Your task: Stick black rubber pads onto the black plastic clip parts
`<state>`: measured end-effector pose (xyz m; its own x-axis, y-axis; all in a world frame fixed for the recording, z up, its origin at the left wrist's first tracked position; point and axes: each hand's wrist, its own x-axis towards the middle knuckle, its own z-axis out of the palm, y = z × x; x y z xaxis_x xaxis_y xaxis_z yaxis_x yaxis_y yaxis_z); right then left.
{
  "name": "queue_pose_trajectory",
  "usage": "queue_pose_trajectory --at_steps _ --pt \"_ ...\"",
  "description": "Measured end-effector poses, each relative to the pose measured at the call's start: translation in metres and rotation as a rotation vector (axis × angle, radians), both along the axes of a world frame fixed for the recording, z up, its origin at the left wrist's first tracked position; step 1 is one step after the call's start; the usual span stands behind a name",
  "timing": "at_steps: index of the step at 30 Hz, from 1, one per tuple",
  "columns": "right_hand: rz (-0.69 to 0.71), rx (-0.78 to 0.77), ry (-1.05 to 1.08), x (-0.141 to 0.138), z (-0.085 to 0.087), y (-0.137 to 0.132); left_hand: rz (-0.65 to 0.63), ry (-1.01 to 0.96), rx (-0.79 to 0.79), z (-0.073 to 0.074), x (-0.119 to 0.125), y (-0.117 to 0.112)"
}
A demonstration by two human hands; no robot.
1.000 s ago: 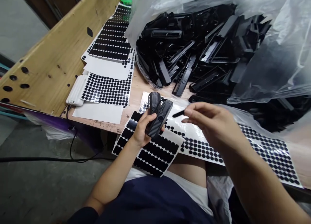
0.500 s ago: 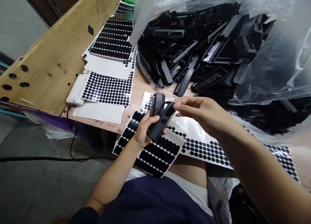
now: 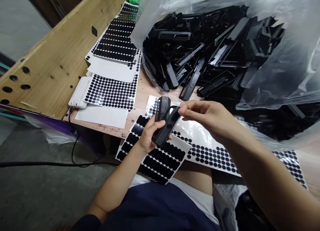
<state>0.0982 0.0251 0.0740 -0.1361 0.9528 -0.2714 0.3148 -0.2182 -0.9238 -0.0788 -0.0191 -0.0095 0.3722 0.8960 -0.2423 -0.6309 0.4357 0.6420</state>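
Observation:
My left hand [image 3: 147,136] is wrapped round a long black plastic part [image 3: 163,133] with a carbon-fibre pattern, its thumb lying on top. A second black part [image 3: 164,105] of like pattern stands up behind it, crossing it, its lower end hidden. My right hand [image 3: 207,116] is closed in a pinch at the upper right end of the front part; whether a small sticker is between the fingertips I cannot make out. Below my left hand lies a white sheet of black rounded stickers [image 3: 160,162], overlapping a sheet of black round stickers [image 3: 215,156].
A clear plastic bag [image 3: 282,74] full of black plastic parts [image 3: 192,77] stands open ahead. More sticker sheets [image 3: 112,90] lie at left beside a white power bank [image 3: 80,92] with a cable. A wooden board [image 3: 50,64] edges the table on the left.
Both hands keep their hold at the parts. The front part and my right fingertips have shifted very slightly. The view has moved a little.

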Motion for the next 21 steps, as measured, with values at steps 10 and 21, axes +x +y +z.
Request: queue_pose_trajectory --at_steps 10,21 --pt "0.043 0.228 -0.161 -0.001 -0.001 -0.007 0.005 0.014 0.001 0.002 -0.001 -0.001" --pt "0.065 0.378 -0.273 -0.003 -0.001 -0.013 -0.003 0.022 0.001 0.003 -0.002 -0.001"
